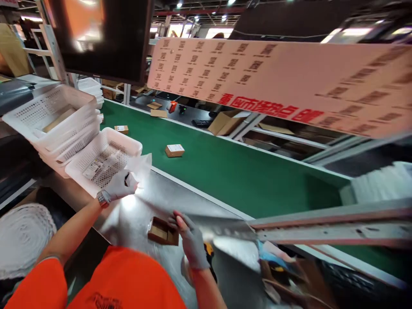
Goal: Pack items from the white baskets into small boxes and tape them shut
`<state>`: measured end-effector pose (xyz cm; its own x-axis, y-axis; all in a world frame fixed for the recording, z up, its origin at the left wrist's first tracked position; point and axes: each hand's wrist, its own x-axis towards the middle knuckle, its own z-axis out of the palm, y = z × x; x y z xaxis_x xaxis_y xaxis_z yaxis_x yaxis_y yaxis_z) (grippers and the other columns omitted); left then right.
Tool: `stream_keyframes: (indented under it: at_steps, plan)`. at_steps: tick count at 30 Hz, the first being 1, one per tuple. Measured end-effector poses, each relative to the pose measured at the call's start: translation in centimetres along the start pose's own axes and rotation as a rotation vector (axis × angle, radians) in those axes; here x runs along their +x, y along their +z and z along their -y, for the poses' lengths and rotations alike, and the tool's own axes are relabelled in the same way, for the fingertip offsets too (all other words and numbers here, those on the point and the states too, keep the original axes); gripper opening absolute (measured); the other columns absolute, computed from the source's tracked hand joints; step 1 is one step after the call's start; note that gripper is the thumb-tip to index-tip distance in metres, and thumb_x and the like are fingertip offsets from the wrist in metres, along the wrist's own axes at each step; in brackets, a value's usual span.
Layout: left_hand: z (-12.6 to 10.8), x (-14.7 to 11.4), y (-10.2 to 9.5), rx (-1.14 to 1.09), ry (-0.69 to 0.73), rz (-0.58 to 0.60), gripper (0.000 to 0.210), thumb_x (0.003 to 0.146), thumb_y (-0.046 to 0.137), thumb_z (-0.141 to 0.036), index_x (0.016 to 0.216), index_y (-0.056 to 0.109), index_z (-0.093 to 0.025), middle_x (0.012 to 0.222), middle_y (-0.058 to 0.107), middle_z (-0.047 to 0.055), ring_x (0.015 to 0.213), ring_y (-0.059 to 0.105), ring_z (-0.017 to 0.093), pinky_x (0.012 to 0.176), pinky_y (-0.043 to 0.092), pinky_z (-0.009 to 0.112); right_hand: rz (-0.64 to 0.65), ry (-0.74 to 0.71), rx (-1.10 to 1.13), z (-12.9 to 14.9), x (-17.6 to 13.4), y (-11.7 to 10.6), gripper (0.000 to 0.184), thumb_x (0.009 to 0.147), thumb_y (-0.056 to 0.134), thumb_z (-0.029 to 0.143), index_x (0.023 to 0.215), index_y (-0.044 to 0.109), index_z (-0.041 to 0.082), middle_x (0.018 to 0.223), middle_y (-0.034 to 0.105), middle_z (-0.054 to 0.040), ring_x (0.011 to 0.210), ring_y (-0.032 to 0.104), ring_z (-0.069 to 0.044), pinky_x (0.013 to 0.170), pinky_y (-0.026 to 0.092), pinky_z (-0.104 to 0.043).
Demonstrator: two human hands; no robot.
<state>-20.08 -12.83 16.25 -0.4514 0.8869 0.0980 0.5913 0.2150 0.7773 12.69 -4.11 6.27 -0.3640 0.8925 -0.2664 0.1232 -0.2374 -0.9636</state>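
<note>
My left hand point(119, 185), in a grey glove with a watch at the wrist, grips a clear plastic bag point(140, 169) at the near edge of a white basket point(128, 143). My right hand point(189, 238), also gloved, holds a small brown cardboard box point(161, 231) over the shiny metal worktop point(135, 219). The box sits low and tilted, close to my orange shirt. Both hands are about two hand widths apart.
A green conveyor belt point(231, 171) runs beyond the worktop with two small boxes point(174, 150) point(121, 128) on it. Stacked white baskets point(61, 120) stand at left. A large cardboard sheet with red print point(273, 77) hangs overhead. A metal rail point(322, 227) crosses at right.
</note>
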Motion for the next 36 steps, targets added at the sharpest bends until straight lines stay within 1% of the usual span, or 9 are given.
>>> stream_keyframes:
  at_steps: [5, 10, 12, 15, 20, 23, 27, 32, 36]
  plan:
    - [-2.1, -4.4, 7.7, -0.081, 0.037, 0.208, 0.027, 0.085, 0.083, -0.039, 0.097, 0.065, -0.023, 0.089, 0.072, 0.001, 0.080, 0.065, 0.018, 0.072, 0.055, 0.030, 0.088, -0.108, 0.007, 4.7, -0.4, 3.6, 0.077, 0.080, 0.088, 0.081, 0.126, 0.088, 0.020, 0.123, 0.088, -0.0125, 0.097, 0.082, -0.029, 0.088, 0.069, -0.041]
    - [-2.2, -6.1, 12.3, -0.163, -0.014, 0.364, 0.028, 0.085, 0.083, -0.033, 0.108, 0.073, -0.019, 0.097, 0.079, 0.003, 0.086, 0.071, 0.018, 0.076, 0.057, 0.029, 0.001, -0.125, -0.124, 2.7, -0.1, 2.4, 0.062, 0.082, 0.079, 0.079, 0.086, 0.085, 0.018, 0.083, 0.081, -0.0061, 0.080, 0.071, -0.023, 0.072, 0.055, -0.033]
    - [-2.1, -6.5, 12.9, -0.267, -0.093, 0.337, 0.034, 0.084, 0.083, -0.029, 0.116, 0.076, -0.018, 0.099, 0.079, 0.003, 0.091, 0.074, 0.019, 0.082, 0.060, 0.030, -0.067, -0.133, -0.157, 1.3, 0.0, 1.1, 0.059, 0.081, 0.079, 0.077, 0.083, 0.082, 0.018, 0.082, 0.079, -0.0061, 0.079, 0.068, -0.023, 0.073, 0.053, -0.033]
    - [-2.2, -7.5, 13.1, -0.561, -0.197, 0.308, 0.072, 0.084, 0.086, -0.032, 0.152, 0.067, -0.018, 0.105, 0.079, 0.003, 0.098, 0.077, 0.020, 0.089, 0.063, 0.032, -0.156, -0.149, -0.284, -0.4, -0.1, -0.4, 0.049, 0.083, 0.076, 0.069, 0.080, 0.075, 0.020, 0.080, 0.078, -0.0061, 0.078, 0.064, -0.022, 0.074, 0.050, -0.032]
    - [-2.7, -8.9, 13.9, -0.977, -0.361, 0.631, 0.113, 0.075, 0.103, -0.053, 0.170, 0.050, -0.022, 0.105, 0.081, 0.006, 0.085, 0.080, 0.022, 0.072, 0.066, 0.031, 0.008, -0.232, -0.466, -1.6, -0.8, -0.7, 0.021, 0.084, 0.071, 0.043, 0.075, 0.069, 0.023, 0.081, 0.074, -0.0030, 0.080, 0.059, -0.019, 0.075, 0.046, -0.029]
    - [-1.9, -8.9, 14.6, -1.064, -0.441, 0.780, 0.096, 0.072, 0.106, -0.057, 0.150, 0.065, -0.020, 0.106, 0.083, 0.009, 0.080, 0.081, 0.022, 0.066, 0.064, 0.028, 0.219, -0.277, -0.342, -2.0, -1.3, -0.5, 0.018, 0.086, 0.064, 0.037, 0.076, 0.072, 0.024, 0.089, 0.076, -0.0043, 0.085, 0.062, -0.020, 0.079, 0.050, -0.030]
    - [0.1, -8.7, 14.7, -1.103, -0.521, 0.820, 0.069, 0.079, 0.099, -0.063, 0.120, 0.080, -0.011, 0.106, 0.085, 0.018, 0.094, 0.084, 0.029, 0.071, 0.064, 0.029, 0.337, -0.234, -0.264, -2.7, -1.7, -1.1, 0.022, 0.091, 0.063, 0.041, 0.081, 0.075, 0.024, 0.090, 0.076, -0.0044, 0.086, 0.064, -0.022, 0.080, 0.051, -0.033]
    - [1.2, -9.2, 14.7, -1.086, -0.621, 0.762, 0.052, 0.084, 0.096, -0.056, 0.105, 0.082, -0.010, 0.104, 0.086, 0.019, 0.099, 0.083, 0.029, 0.077, 0.066, 0.030, 0.168, -0.160, -0.259, -4.1, -2.1, -1.2, 0.049, 0.101, 0.061, 0.064, 0.078, 0.073, 0.023, 0.079, 0.071, -0.0029, 0.079, 0.061, -0.021, 0.075, 0.047, -0.033]
    - [0.5, -9.2, 15.3, -1.030, -0.802, 0.559, 0.039, 0.099, 0.083, -0.051, 0.106, 0.075, -0.014, 0.095, 0.083, 0.010, 0.085, 0.080, 0.020, 0.075, 0.065, 0.027, 0.038, -0.270, -0.333, -4.7, -2.8, -0.4, 0.048, 0.105, 0.058, 0.061, 0.087, 0.080, 0.022, 0.089, 0.078, -0.0067, 0.085, 0.066, -0.024, 0.078, 0.051, -0.035]
